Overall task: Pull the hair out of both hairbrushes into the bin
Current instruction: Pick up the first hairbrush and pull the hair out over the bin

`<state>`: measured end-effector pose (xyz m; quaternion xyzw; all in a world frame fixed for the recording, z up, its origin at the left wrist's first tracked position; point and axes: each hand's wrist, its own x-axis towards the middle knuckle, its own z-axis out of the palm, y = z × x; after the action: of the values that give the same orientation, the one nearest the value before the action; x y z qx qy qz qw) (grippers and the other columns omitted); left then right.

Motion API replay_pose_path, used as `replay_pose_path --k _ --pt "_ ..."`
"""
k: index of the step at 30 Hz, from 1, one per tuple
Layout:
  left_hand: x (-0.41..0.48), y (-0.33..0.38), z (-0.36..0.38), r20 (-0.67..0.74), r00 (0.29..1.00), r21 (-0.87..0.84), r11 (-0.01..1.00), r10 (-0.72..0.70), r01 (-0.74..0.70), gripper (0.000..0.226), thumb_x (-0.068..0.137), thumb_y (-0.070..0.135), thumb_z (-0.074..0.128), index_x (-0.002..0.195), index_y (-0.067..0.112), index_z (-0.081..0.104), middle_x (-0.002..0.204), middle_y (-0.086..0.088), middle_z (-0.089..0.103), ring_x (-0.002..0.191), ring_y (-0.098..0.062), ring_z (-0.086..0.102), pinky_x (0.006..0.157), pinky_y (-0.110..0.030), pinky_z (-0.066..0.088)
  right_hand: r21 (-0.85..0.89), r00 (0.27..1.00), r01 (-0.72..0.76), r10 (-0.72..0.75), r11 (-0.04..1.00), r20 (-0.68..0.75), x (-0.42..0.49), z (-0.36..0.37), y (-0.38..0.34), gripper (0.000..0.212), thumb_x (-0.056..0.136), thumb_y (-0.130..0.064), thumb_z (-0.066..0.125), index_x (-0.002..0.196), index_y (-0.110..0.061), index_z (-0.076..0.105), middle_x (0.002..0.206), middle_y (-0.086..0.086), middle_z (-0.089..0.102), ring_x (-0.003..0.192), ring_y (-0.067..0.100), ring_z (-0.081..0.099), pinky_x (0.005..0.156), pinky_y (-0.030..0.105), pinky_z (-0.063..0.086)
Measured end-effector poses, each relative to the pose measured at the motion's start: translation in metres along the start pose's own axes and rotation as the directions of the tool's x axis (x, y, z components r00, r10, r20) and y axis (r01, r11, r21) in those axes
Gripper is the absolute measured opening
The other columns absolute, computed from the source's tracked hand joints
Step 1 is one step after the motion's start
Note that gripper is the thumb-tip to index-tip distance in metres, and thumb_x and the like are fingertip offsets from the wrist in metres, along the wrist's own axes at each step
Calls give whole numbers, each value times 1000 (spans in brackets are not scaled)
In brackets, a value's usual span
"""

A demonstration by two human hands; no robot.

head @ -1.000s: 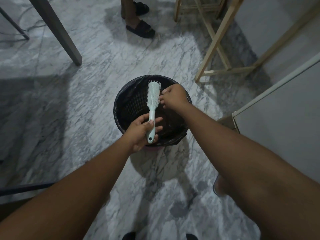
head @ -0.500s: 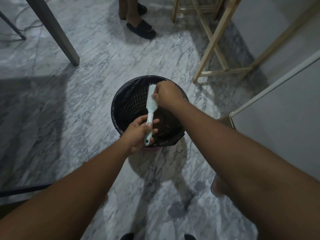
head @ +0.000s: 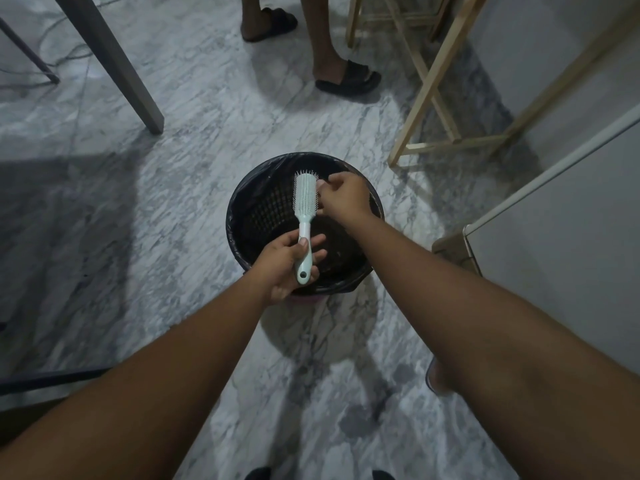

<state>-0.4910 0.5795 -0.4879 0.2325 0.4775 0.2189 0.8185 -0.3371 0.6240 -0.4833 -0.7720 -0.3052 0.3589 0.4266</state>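
A grey worktop leg (head: 114,67) is standing far left. My left hand (head: 284,263) is gripping the hairbrush (head: 304,216) handle over the bin (head: 242,209); my right hand (head: 343,197) is pinching at its bristles. Someone's sandalled feet (head: 346,79) and a wooden frame (head: 426,88) are standing beyond.

The floor (head: 194,188) is grey-and-white veined marble, darker in shadow at the left. A thick grey furniture leg (head: 114,60) slants down from the top left, with a thin dark metal leg (head: 27,50) and a loose cable beyond it. At the top, another person's bare legs stand in black slide sandals, one sandal (head: 348,81) nearer and the other sandal (head: 273,24) farther back. To the right is a pale wooden frame (head: 429,81) with crossed bars. A white cabinet panel (head: 571,216) fills the right edge. A dark bar (head: 48,377) lies low at the left.
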Motion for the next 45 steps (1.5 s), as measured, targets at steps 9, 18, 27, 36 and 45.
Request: replay_pose_path --k 9,18,27,36,45 --pt "0 6 -7 31 998 -26 998 -60 61 40 105 9 37 143 15 46 128 -7 67 92 -20 68 68 -34 53 74 994 -87 82 993 70 6 -1 5 10 90 -10 68 94 -2 74 88 16 74 75 22 72 62 29 62" --pt "-4 9 -3 75 995 -61 996 -65 70 38 106 10 35 142 16 46 130 -7 65 102 -22 69 75 -40 60 149 999 -32 30 988 21 3 1 4 39 88 -21 69 124 -6 63 107 8 73 96 18 71 85 42 60" --pt "-6 8 -5 108 993 -94 994 -39 49 40 105 7 37 143 15 45 131 -7 66 111 -28 69 77 -42 60 14 996 54 -55 998 67 3 -2 -6 19 80 -15 79 98 -9 75 92 9 76 77 13 73 78 29 61" --pt "-6 6 -12 105 993 -83 995 -49 58 38 104 5 39 140 14 48 131 -8 65 112 -29 68 69 -37 58 -186 971 221 -198 957 135 0 -12 -3 26 83 -24 75 108 -16 73 98 1 75 85 12 71 83 32 59" --pt "-6 5 -6 83 997 -96 995 -7 15 38 104 6 39 141 12 48 124 -8 68 102 -24 71 59 -30 52 -76 996 63 -58 995 74 0 -12 -24 9 88 -11 71 95 -7 72 90 13 75 71 19 73 65 29 62"
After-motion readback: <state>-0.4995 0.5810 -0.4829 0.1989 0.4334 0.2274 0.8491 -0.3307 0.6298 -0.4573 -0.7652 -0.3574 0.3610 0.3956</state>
